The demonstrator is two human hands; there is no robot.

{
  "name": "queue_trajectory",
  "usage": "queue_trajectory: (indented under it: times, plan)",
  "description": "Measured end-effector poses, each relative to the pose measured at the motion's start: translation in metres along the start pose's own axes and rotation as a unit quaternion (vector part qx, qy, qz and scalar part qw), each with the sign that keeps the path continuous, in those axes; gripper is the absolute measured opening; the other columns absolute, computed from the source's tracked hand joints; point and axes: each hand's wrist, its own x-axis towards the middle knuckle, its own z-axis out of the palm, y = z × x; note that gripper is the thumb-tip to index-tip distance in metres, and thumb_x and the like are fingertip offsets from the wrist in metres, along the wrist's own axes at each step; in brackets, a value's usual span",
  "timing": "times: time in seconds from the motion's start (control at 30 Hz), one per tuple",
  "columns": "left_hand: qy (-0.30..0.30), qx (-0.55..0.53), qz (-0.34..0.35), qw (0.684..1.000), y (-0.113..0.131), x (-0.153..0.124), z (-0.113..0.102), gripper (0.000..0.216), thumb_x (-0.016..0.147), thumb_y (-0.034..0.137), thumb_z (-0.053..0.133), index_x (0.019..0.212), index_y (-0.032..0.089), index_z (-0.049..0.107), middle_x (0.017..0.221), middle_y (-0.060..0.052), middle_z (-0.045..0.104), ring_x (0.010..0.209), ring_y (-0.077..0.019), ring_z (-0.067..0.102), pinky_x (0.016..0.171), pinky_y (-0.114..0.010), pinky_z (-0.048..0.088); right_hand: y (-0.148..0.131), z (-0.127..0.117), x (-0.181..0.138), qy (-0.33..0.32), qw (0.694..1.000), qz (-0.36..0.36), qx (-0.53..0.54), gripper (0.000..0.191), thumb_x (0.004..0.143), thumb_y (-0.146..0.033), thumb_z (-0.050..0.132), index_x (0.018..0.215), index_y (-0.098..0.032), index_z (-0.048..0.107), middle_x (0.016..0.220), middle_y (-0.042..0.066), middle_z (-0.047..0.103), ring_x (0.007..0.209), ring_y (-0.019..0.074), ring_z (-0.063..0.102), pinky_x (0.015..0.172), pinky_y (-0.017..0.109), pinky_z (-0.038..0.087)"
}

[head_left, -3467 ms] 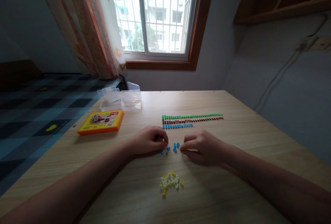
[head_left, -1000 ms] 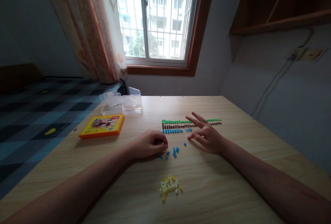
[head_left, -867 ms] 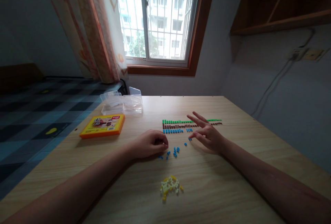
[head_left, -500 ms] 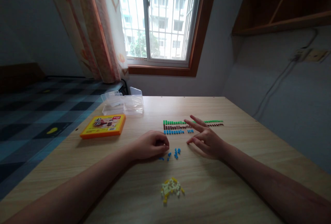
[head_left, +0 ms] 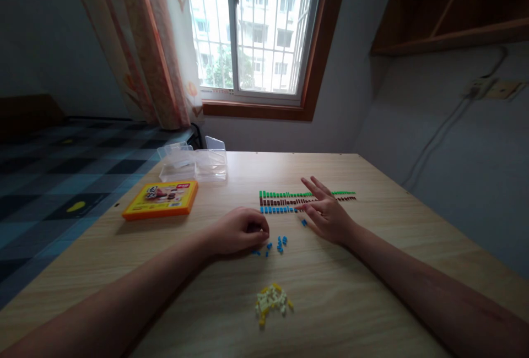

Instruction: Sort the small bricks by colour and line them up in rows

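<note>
Three rows of tiny bricks lie across the wooden table (head_left: 372, 303): a green row (head_left: 285, 194), a dark brown row (head_left: 281, 202) and a shorter blue row (head_left: 276, 210). My right hand (head_left: 326, 215) is open, fingers spread, its fingertips at the right end of the blue row and over the brown row. A single blue brick (head_left: 304, 222) lies just under that hand. My left hand (head_left: 239, 231) rests curled on the table, fingers closed, beside several loose blue bricks (head_left: 275, 246). Whether it holds anything is hidden.
A small heap of yellow and cream bricks (head_left: 270, 299) lies nearer to me. An orange box (head_left: 159, 199) lies at the left, with clear plastic containers (head_left: 194, 162) behind it. A bed with a checked cover (head_left: 61, 176) adjoins the table's left edge; a wall runs along the right.
My right hand has left the loose blue bricks, opened and moved up to the blue row's right end. My left hand has stayed curled in place.
</note>
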Motion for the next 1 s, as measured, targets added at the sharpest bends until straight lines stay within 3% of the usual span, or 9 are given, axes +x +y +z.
queue_trajectory:
  times: [0.73, 1.0]
  plan:
    - [0.002, -0.001, -0.001, 1.0, -0.001, 0.0, 0.0, 0.017, 0.084, 0.026, 0.061, 0.081, 0.014, 0.072, 0.071, -0.001, 0.061, 0.064, -0.012, 0.051, 0.059, -0.023, 0.038, 0.0, 0.002, 0.0, -0.002, 1.0, 0.007, -0.022, 0.029, 0.095, -0.026, 0.053, 0.102, -0.029, 0.081, 0.159, 0.003, 0.037, 0.15, 0.0341, 0.025, 0.114, 0.06, 0.033]
    - [0.002, -0.003, -0.002, 1.0, -0.001, 0.0, 0.0, 0.018, 0.084, 0.028, 0.06, 0.081, 0.014, 0.072, 0.071, -0.001, 0.062, 0.063, -0.0111, 0.05, 0.058, -0.023, 0.037, -0.005, -0.006, 0.001, 0.03, 0.999, -0.006, -0.008, 0.033, 0.093, -0.023, 0.05, 0.089, -0.025, 0.082, 0.156, 0.003, 0.041, 0.15, 0.0322, 0.027, 0.115, 0.057, 0.033]
